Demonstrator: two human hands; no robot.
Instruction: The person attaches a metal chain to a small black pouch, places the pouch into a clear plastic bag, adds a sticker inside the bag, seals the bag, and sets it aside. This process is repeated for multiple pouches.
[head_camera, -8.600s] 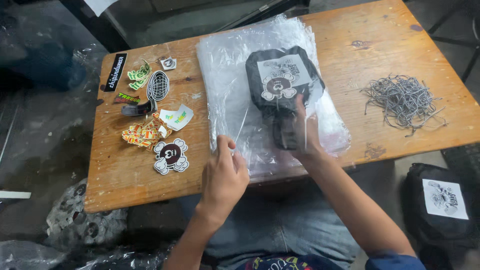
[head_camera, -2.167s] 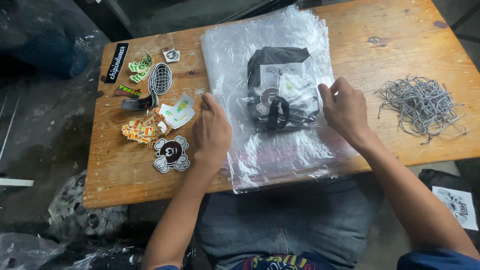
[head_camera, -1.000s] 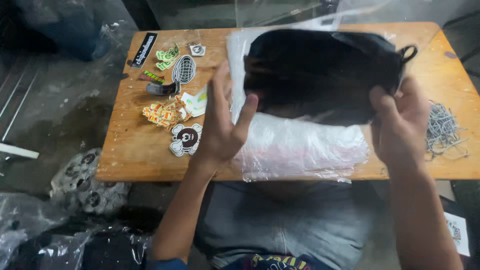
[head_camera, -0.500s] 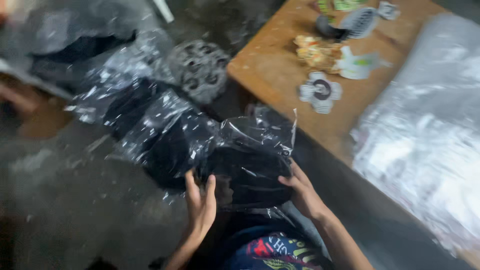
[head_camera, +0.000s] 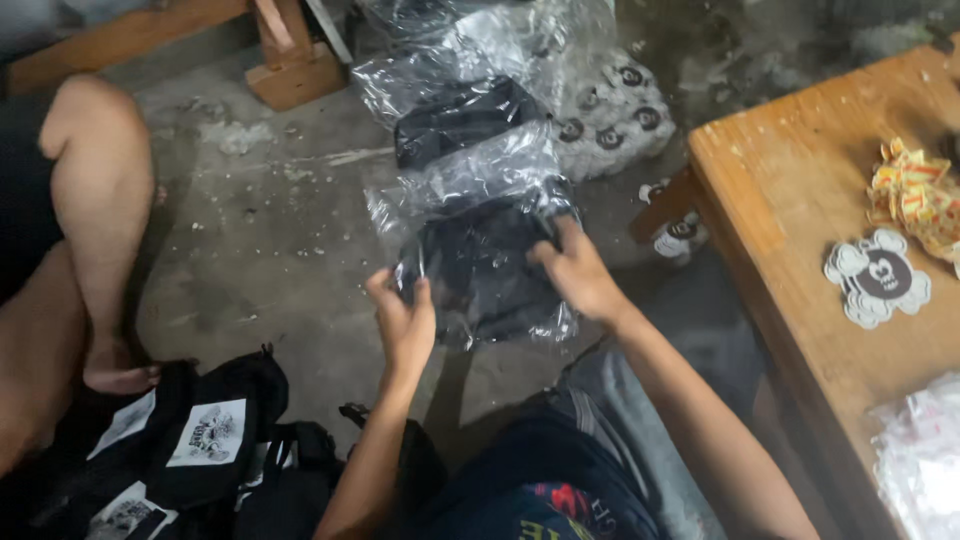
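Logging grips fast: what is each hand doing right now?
Left hand: grip closed on the bagged black item.
Right hand: grip closed on the same bagged black item.

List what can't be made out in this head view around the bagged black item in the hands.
- Black item in the clear plastic bag: glare and crumpled film hide its detail.
- Left hand: fingers tucked behind the bag.
- Row of bagged items on the floor: top edge cuts it off.
- Wooden table: cut by the right edge.
- Right hand: palm faces down, unseen.
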